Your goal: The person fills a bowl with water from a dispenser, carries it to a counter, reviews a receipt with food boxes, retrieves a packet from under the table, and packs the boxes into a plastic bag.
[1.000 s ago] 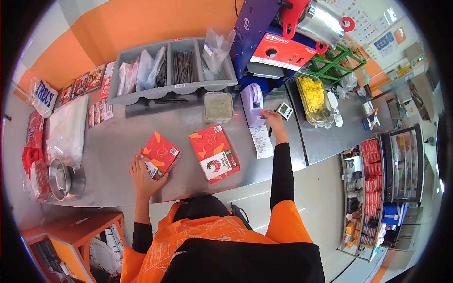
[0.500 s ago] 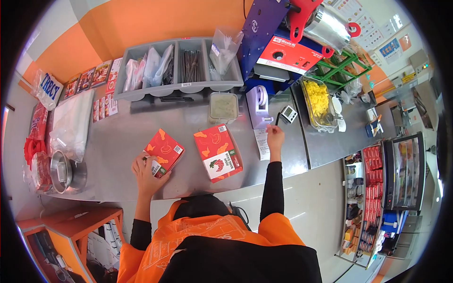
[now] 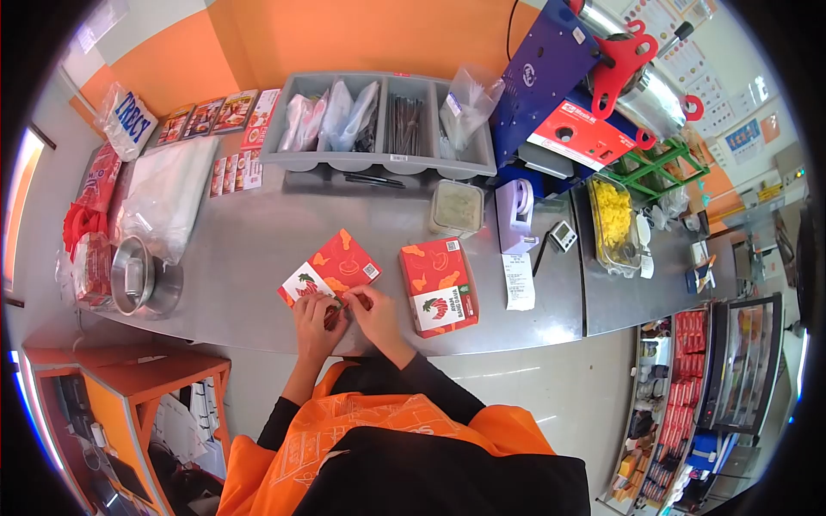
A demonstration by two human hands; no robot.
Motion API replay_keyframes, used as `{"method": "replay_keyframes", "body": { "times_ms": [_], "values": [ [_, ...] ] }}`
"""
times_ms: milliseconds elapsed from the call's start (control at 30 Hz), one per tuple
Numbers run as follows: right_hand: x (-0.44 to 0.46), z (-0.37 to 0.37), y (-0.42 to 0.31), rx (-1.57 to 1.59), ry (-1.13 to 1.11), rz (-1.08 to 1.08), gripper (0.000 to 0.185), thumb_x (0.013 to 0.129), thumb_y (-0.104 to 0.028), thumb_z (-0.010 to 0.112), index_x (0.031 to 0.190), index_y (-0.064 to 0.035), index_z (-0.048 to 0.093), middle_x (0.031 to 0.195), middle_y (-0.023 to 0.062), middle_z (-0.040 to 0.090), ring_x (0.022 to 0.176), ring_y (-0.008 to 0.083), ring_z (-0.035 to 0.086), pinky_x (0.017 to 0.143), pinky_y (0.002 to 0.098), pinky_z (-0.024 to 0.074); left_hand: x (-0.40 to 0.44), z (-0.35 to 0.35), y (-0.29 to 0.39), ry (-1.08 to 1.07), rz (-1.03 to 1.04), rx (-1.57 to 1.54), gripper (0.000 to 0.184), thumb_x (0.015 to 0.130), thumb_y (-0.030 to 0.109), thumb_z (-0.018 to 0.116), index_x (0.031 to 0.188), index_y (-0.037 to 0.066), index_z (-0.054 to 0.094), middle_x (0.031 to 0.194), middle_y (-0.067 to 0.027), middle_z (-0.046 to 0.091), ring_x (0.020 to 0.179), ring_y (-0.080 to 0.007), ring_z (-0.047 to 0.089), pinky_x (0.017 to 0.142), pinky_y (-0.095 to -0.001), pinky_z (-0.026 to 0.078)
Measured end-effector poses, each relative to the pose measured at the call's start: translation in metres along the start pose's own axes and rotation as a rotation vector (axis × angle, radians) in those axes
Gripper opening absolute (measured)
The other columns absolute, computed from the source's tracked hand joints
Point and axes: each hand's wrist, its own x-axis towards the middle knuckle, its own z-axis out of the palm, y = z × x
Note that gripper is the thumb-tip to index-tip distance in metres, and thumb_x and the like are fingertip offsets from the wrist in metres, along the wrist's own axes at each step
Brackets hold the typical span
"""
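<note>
A red food box (image 3: pixel 344 258) with a white label panel lies at an angle on the steel counter. My left hand (image 3: pixel 318 327) is closed on its near edge, fingers curled over the label side. Beside it, my right hand (image 3: pixel 377 322) meets the same edge with its fingers pinched together; whatever is between them is too small to make out. Just to the right sits a second red food box (image 3: pixel 437 267), closed and untouched by either hand. Farther back stand a lilac tape dispenser (image 3: pixel 516 215) and a lidded clear tub (image 3: pixel 457 208).
A grey divided bin (image 3: pixel 379 161) of bags and utensils runs along the back. A receipt (image 3: pixel 518 282), a small timer (image 3: pixel 563 236) and a tray of yellow food (image 3: pixel 613 215) are on the right. Metal bowls (image 3: pixel 163 288) and plastic bags (image 3: pixel 168 189) occupy the left.
My right hand has moved from beside the tape dispenser to the left box's near edge. My left hand has shifted toward that edge. The view has swung left.
</note>
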Motion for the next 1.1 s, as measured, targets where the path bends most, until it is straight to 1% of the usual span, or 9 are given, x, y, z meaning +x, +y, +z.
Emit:
{"method": "replay_keyframes", "body": {
  "times_ms": [233,333,467,567,667,767,933,1033,1100],
  "values": [
    [-0.008,0.008,0.024,0.195,0.033,0.011,0.02,0.082,-0.01,0.065,0.099,-0.0026,0.061,0.072,0.004,0.063,0.06,0.0042,0.055,0.054,0.0211,0.044,-0.001,0.0,-0.004,-0.031,0.06,0.059,0.039,0.062,0.007,0.071,0.099,0.011,0.061,0.095,-0.0067,0.054,0.091,-0.0284,0.049,0.082,-0.0405,0.041],
    [-0.014,0.008,0.037,0.101,0.073,0.014,0.03,0.082,-0.012,0.065,0.11,-0.0054,0.054,0.078,0.0063,0.064,0.063,0.0094,0.059,0.055,0.0252,0.0467,-0.002,-0.002,-0.003,-0.091,0.055,0.092,0.043,0.064,0.008,0.069,0.106,0.012,0.062,0.099,-0.0062,0.053,0.094,-0.0278,0.047,0.084,-0.0407,0.041],
    [-0.025,-0.002,0.034,-0.374,0.091,-0.208,0.037,0.086,-0.014,0.057,0.121,-0.0071,0.046,0.089,0.013,0.063,0.08,0.0318,0.063,0.064,0.0404,0.0497,0.0,-0.003,0.001,-0.121,0.042,0.112,0.042,0.065,0.008,0.066,0.107,0.011,0.061,0.101,-0.0072,0.052,0.094,-0.0292,0.047,0.086,-0.0407,0.04],
    [-0.031,-0.034,-0.022,-0.359,0.017,0.03,0.04,0.085,-0.013,0.057,0.123,-0.0083,0.045,0.093,0.0126,0.063,0.084,0.0303,0.063,0.066,0.039,0.0496,0.0,-0.002,0.006,-0.112,0.019,0.134,0.042,0.064,0.008,0.066,0.106,0.011,0.06,0.101,-0.0072,0.052,0.095,-0.0292,0.047,0.086,-0.0411,0.04],
    [-0.004,-0.123,-0.039,-0.153,0.481,-0.296,0.025,0.078,-0.011,0.063,0.1,-0.0048,0.053,0.085,0.0089,0.057,0.081,0.0241,0.058,0.069,0.0314,0.0444,-0.001,0.005,0.015,-0.089,-0.04,0.221,0.041,0.066,0.009,0.062,0.106,0.01,0.059,0.103,-0.0079,0.052,0.097,-0.0295,0.048,0.088,-0.0423,0.039],
    [0.063,-0.248,0.011,-0.767,0.993,-0.231,0.032,0.085,-0.029,0.057,0.103,-0.0025,0.055,0.087,0.0112,0.053,0.09,0.026,0.05,0.081,0.0387,0.0373,-0.006,0.015,0.026,-0.009,-0.068,0.341,0.041,0.066,0.009,0.061,0.107,0.009,0.058,0.106,-0.0084,0.052,0.102,-0.0289,0.049,0.094,-0.0441,0.036],
    [0.107,-0.321,0.085,-0.569,0.412,0.236,0.032,0.084,-0.036,0.057,0.087,-0.0056,0.067,0.095,0.0117,0.056,0.099,0.0298,0.046,0.09,0.0397,0.0329,-0.013,0.03,0.046,0.082,-0.143,0.451,0.04,0.067,0.011,0.06,0.107,0.008,0.057,0.109,-0.009,0.052,0.107,-0.0265,0.05,0.104,-0.0471,0.026],
    [0.104,-0.32,0.09,-0.278,0.414,0.134,0.025,0.083,-0.03,0.06,0.081,-0.0063,0.068,0.086,0.0095,0.061,0.097,0.0269,0.051,0.094,0.0393,0.0297,-0.011,0.034,0.053,0.124,-0.169,0.467,0.037,0.07,0.013,0.061,0.106,0.007,0.057,0.11,-0.0088,0.052,0.108,-0.0255,0.05,0.106,-0.0471,0.022],
    [0.089,-0.313,0.069,-0.515,0.664,-0.092,0.021,0.083,-0.024,0.06,0.081,-0.0048,0.067,0.075,0.0076,0.062,0.086,0.0205,0.056,0.088,0.0347,0.035,-0.016,0.042,0.039,0.149,-0.179,0.506,0.035,0.072,0.015,0.061,0.106,0.007,0.057,0.11,-0.0085,0.052,0.108,-0.0253,0.05,0.106,-0.0467,0.022]
  ]
}}
